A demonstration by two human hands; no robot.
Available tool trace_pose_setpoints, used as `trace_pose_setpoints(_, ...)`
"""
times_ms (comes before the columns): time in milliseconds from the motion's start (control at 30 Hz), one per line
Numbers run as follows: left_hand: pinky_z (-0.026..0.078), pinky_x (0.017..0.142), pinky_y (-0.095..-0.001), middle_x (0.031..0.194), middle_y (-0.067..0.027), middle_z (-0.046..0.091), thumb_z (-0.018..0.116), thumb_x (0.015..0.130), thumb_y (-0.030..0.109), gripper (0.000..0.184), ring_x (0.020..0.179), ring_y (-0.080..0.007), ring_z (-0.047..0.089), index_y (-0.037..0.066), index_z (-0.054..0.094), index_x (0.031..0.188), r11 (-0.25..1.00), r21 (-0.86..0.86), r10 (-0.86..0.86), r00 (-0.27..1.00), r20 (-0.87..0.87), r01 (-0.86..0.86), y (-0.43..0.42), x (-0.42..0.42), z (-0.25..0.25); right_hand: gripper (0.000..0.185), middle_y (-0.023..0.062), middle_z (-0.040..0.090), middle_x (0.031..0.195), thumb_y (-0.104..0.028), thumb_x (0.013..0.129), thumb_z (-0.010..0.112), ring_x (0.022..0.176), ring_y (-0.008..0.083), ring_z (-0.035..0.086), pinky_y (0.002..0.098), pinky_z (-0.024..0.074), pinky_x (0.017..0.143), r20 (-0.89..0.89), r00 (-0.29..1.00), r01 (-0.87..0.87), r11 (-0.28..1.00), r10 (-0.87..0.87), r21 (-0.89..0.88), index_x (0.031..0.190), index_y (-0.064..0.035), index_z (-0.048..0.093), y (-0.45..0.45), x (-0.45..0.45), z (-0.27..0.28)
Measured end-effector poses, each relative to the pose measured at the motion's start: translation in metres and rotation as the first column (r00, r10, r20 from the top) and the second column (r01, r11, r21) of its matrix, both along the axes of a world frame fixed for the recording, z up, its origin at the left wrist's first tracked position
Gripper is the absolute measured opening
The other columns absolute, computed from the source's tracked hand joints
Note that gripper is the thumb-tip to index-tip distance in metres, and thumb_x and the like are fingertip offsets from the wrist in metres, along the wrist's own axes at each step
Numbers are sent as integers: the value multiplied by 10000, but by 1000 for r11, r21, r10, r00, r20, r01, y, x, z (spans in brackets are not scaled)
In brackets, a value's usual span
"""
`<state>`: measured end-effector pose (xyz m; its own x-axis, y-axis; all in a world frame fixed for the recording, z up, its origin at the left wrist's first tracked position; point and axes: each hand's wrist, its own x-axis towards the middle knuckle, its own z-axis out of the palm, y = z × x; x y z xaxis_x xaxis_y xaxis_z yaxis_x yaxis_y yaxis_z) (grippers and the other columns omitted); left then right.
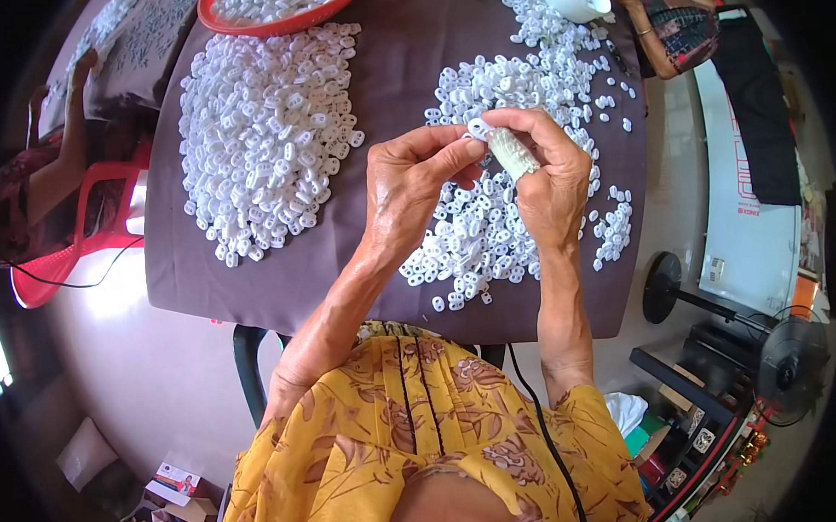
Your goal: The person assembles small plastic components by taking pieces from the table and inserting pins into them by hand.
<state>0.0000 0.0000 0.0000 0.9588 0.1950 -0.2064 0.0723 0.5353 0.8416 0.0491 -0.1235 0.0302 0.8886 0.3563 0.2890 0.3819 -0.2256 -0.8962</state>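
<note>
A small white plastic piece with two holes point(477, 128) is between the fingertips of both hands, above the table. My left hand point(406, 174) pinches it with thumb and forefinger. My right hand point(555, 169) meets it from the other side, forefinger bent over its edge. A pale, wrinkled wrap point(513, 154) appears to cover the right thumb. Beneath the hands lies a loose pile of similar white pieces point(477, 245), partly hidden by them. To the left is a larger heap of white pieces point(261, 128).
A red basin point(285, 24) of white pieces stands at the table's point(388, 60) far left. A white bowl point(570, 3) is at the far right, near another person's arm point(650, 41). Another person sits left by a red chair point(89, 213). A fan point(790, 368) stands at right.
</note>
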Motion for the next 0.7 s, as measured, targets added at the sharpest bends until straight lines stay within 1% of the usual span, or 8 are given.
trace_pose_setpoints(300,495,608,-238,780,-95,650,672,769,66,218,646,-132,604,-53,627,946,1000,14,-11,1000,-1,11,-4,0,-3,188,74,626,832,52,739,548,738,140,600,248,476,663,4,1000,23,999,-23,-29,899,-9,624,-6,0,-3)
trace_pose_setpoints(400,495,608,-237,779,-97,649,670,767,54,212,648,-133,605,-56,624,943,998,55,-4,1000,-16,5,-6,0,-1,185,72,628,831,48,745,546,737,143,604,249,481,659,18,999,31,999,-31,-26,899,-14,627,-7,0,-5)
trace_pose_setpoints(467,473,581,-207,734,-70,629,652,783,55,188,632,-93,570,-57,625,931,998,58,22,1000,10,-22,-8,0,1,177,78,636,833,41,750,549,731,149,610,252,486,651,-26,999,23,998,-24,-56,896,-16,629,-9,1,-6)
trace_pose_setpoints(500,474,574,-205,729,-75,630,645,783,33,174,620,-93,568,-60,620,927,993,110,36,999,35,-39,-9,0,-1,163,84,645,829,26,756,555,723,155,616,253,489,642,4,1000,-3,998,3,-56,893,-18,632,-11,3,-8)
trace_pose_setpoints(567,473,559,-203,724,-82,632,640,783,18,171,617,-96,570,-65,616,932,978,189,61,989,135,-86,-13,0,-3,146,88,652,830,12,760,564,718,159,618,256,491,627,-33,999,-36,997,34,-64,885,-20,632,-15,6,-7)
trace_pose_setpoints(600,471,546,-202,727,-90,634,635,786,10,170,622,-99,574,-69,613,935,972,218,56,990,132,-84,-14,1,-2,125,88,653,815,2,761,573,710,164,619,259,490,608,-50,998,-48,996,44,-80,868,-20,634,-17,6,-4)
trace_pose_setpoints(633,474,554,-206,729,-94,635,643,785,23,174,625,-101,577,-67,614,931,975,214,41,993,114,-65,-14,2,-1,106,91,651,800,-7,762,582,699,167,619,261,491,594,28,997,-70,995,72,-74,851,-19,636,-19,9,-5)
trace_pose_setpoints(700,479,566,-208,730,-98,637,653,781,35,180,626,-104,580,-65,615,925,981,191,2,996,91,-20,-12,4,-2,89,91,649,789,-30,766,599,702,170,622,264,497,596,51,993,-104,993,107,-56,844,-21,640,-20,10,-6)
